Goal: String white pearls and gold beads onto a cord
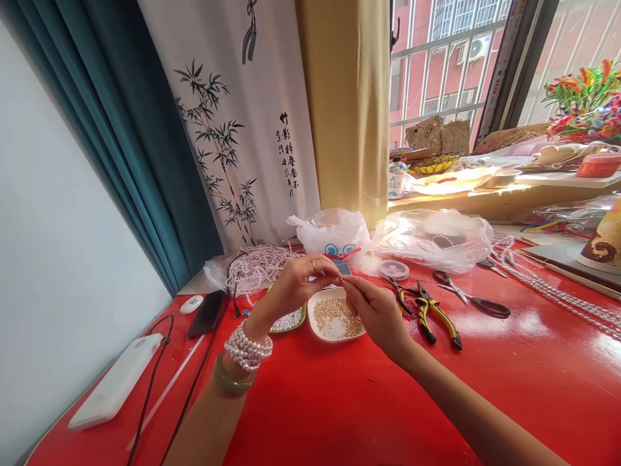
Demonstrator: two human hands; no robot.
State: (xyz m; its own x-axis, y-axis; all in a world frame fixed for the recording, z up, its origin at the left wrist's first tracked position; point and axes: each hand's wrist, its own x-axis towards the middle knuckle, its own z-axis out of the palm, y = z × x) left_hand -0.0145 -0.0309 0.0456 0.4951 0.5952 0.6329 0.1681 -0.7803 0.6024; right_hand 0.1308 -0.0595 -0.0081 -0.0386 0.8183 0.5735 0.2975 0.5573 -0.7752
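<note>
— So why are both hands raised over the dish (334, 318) of gold beads?

— Likely to keep any dropped bead falling back in. The left hand (295, 285) and right hand (376, 312) meet fingertip to fingertip, pinched on something too small to make out.

— And the dish?

— On the red table (339, 401), just below the hands; pliers (434, 314) lie right of it.

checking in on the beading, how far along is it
Early to midway, by the look of it. Done: supplies laid out on the red table. In hand: left hand and right hand pinch something tiny together above the white dish of gold beads. Left: that dish looks well stocked, and the pliers lie untouched.
</note>
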